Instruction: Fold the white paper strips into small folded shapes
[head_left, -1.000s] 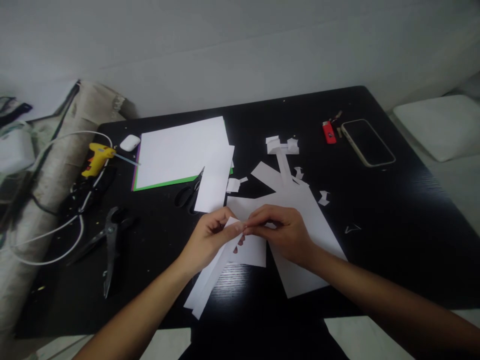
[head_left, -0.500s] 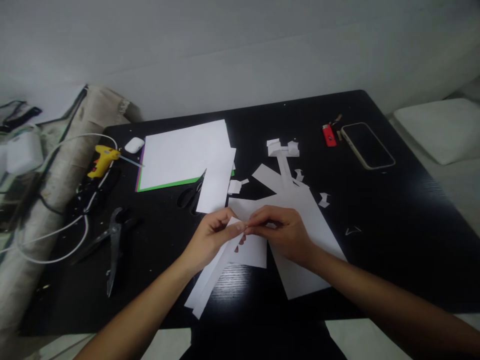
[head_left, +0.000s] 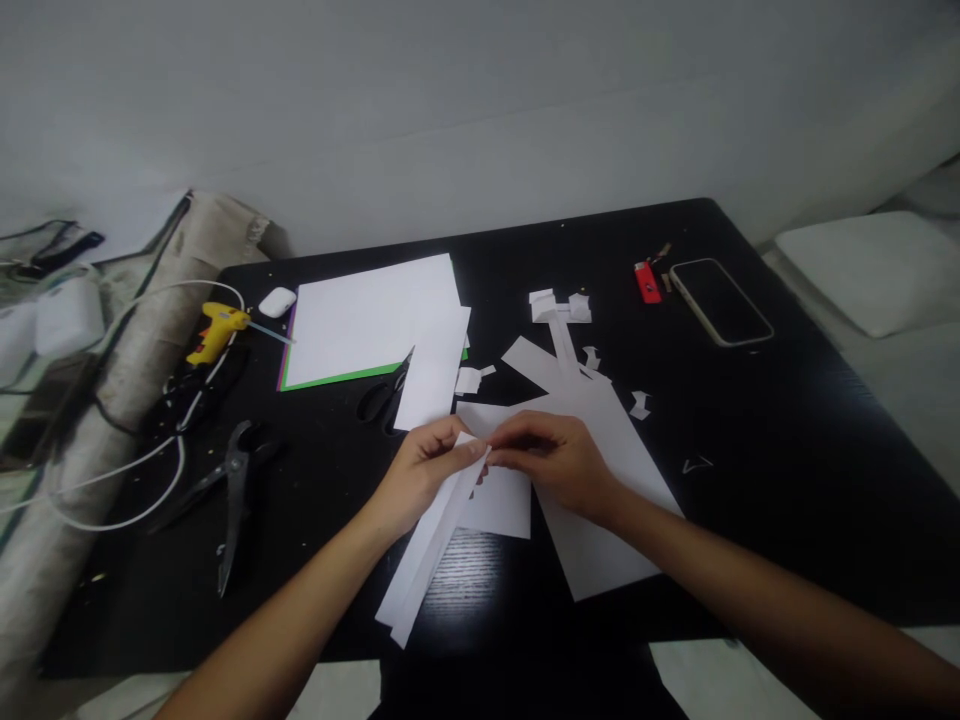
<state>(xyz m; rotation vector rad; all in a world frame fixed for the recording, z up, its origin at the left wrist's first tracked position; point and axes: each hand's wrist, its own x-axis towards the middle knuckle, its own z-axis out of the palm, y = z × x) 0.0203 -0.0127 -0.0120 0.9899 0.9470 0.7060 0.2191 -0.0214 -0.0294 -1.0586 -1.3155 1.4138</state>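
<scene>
My left hand [head_left: 421,470] and my right hand [head_left: 555,460] meet over the middle of a black table [head_left: 787,440]. Both pinch the upper end of a long folded white paper strip [head_left: 426,555] that slants down to the left toward the table's near edge. A small white paper rectangle [head_left: 501,505] lies under the fingers. Below my right hand rests a large white sheet [head_left: 600,500] with cut-out shapes at its top.
Black scissors [head_left: 382,395] lie beside a stack of white and coloured paper [head_left: 367,320]. At the left are pliers [head_left: 232,490], a yellow glue gun [head_left: 214,330], white cable and an earbud case [head_left: 277,300]. A red lighter [head_left: 643,282] and a phone [head_left: 720,302] sit far right. Paper scraps [head_left: 639,405] are scattered.
The hands stay pinched on the strip with little movement. The view has shifted, so the table's objects sit slightly lower and the strip hangs a bit more steeply.
</scene>
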